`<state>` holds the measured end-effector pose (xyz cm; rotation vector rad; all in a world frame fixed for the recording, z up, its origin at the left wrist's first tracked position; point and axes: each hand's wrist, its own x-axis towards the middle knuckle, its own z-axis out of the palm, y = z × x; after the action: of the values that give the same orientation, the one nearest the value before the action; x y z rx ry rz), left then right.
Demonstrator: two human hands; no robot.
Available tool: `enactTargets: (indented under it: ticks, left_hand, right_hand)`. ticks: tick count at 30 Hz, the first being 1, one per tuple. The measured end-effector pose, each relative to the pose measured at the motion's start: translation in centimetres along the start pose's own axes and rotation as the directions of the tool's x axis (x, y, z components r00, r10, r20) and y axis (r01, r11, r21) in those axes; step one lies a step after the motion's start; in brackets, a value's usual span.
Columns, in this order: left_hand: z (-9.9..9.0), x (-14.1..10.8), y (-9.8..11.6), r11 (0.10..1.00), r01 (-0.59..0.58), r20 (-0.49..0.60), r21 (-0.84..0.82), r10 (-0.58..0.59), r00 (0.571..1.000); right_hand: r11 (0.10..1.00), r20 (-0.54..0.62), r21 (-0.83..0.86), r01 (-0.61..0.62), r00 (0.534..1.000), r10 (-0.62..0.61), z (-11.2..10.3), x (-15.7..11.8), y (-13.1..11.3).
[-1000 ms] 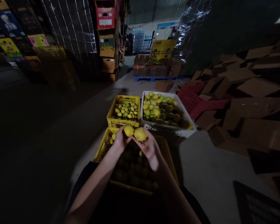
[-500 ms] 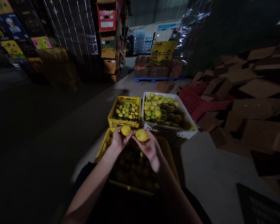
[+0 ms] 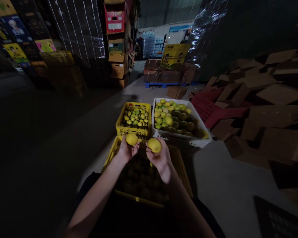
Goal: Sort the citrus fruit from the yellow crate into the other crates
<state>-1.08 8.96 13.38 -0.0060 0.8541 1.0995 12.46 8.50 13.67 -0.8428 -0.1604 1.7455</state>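
Observation:
My left hand is closed around a yellow lemon. A second lemon rests in my right hand, gripped by its fingers. Both hands are held apart above the near yellow crate, whose fruit lies in deep shadow. Beyond them stands a smaller-looking yellow crate with yellow and green lemons. To its right, a white crate is heaped with larger-looking yellow-green lemons, partly shaded.
Flattened cardboard boxes pile up on the right, beside a red crate. Stacked cartons and a blue pallet with boxes stand at the back. Grey floor extends on the left, largely dark.
My hands have drawn apart, the right one shifting slightly right. Both lemons have turned in the fingers and remain held.

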Motion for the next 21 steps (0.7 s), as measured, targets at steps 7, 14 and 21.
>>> enactTargets:
  ticks: [7, 14, 21]
  left_hand:
    - [0.3, -0.6, 0.2, 0.999, -0.038, 0.012, 0.035, 0.037, 0.999]
    - [0.5, -0.4, -0.2, 0.999, -0.03, 0.011, 0.021, 0.03, 0.999]
    - [0.1, 0.1, -0.1, 0.985, -0.145, 0.126, -0.093, 0.156, 0.98]
  right_hand:
    - [0.997, 0.139, 0.035, 0.067, 0.988, -0.071, -0.2, -0.1, 0.4]
    - [0.994, 0.157, -0.093, -0.052, 0.985, 0.066, 0.1, 0.3, 0.9]
    - [0.998, 0.067, -0.06, 0.005, 0.998, -0.001, 0.4, 0.4, 1.6]
